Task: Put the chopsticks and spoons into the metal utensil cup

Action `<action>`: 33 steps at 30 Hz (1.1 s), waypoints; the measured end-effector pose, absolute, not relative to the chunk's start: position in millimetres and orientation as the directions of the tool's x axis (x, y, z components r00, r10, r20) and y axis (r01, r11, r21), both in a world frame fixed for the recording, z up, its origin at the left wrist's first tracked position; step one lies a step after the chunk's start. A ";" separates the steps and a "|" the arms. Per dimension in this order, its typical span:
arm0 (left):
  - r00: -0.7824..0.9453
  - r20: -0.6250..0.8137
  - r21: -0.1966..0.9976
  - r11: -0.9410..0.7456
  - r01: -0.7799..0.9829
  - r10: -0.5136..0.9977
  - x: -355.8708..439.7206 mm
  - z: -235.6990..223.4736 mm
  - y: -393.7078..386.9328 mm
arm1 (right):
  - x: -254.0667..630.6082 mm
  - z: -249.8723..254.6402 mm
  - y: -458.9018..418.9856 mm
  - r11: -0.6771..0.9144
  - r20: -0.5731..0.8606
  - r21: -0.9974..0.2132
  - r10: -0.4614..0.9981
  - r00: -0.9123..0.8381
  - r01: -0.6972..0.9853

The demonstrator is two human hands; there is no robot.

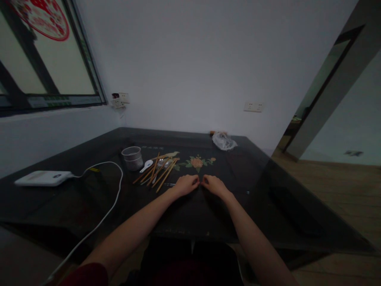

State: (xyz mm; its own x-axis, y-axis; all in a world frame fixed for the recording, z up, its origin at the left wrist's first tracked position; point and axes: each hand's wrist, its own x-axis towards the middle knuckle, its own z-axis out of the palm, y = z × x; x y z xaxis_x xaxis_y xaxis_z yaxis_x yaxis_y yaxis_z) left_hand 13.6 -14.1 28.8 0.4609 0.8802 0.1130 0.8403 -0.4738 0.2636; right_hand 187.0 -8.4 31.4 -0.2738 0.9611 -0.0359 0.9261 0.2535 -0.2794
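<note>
My left hand (pixel 186 184) rests on the dark table with its fingers curled in, and nothing shows in it. Close beside it, a small gap apart, my right hand (pixel 213 184) lies curled the same way, also with nothing visible in it. Left of my left hand is a loose pile of wooden chopsticks (pixel 163 177), crossing one another, with several metal spoons (pixel 161 162) among them. A white spoon (pixel 146 165) lies at the pile's left side. Next to it stands a grey, see-through cylindrical container (pixel 132 159), upright.
A white power bank (pixel 44 178) sits at the left, its white cable (pixel 118 190) running over the front edge. A crumpled clear plastic bag (pixel 224 141) lies by the wall. A dark flat object (pixel 294 210) is at the right. The table (pixel 238 167) has a printed flower.
</note>
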 end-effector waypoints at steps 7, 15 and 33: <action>0.479 0.105 0.232 -0.490 0.840 0.871 13.1 32.9 -17.7 | 187.4 31.6 -9.7 0.266 -0.029 -0.274 0.958 -0.284 0.924; 0.468 0.112 0.225 -0.481 0.847 0.877 12.0 46.5 -22.0 | 185.3 36.4 -12.1 0.238 -0.058 -0.284 0.963 -0.264 0.929; -0.013 0.374 0.261 -0.092 0.961 0.927 -124.8 78.2 20.1 | 187.4 25.5 -5.2 0.235 -0.029 -0.314 0.966 -0.257 0.920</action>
State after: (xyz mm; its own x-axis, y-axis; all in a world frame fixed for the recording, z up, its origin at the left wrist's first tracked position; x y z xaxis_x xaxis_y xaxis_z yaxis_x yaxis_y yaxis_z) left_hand -124.8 20.1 78.2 -0.0133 0.9272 0.3742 0.9608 -0.0917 0.2615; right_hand 187.4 -5.2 25.5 -0.2570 0.9660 -0.0293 0.9197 0.2351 -0.3143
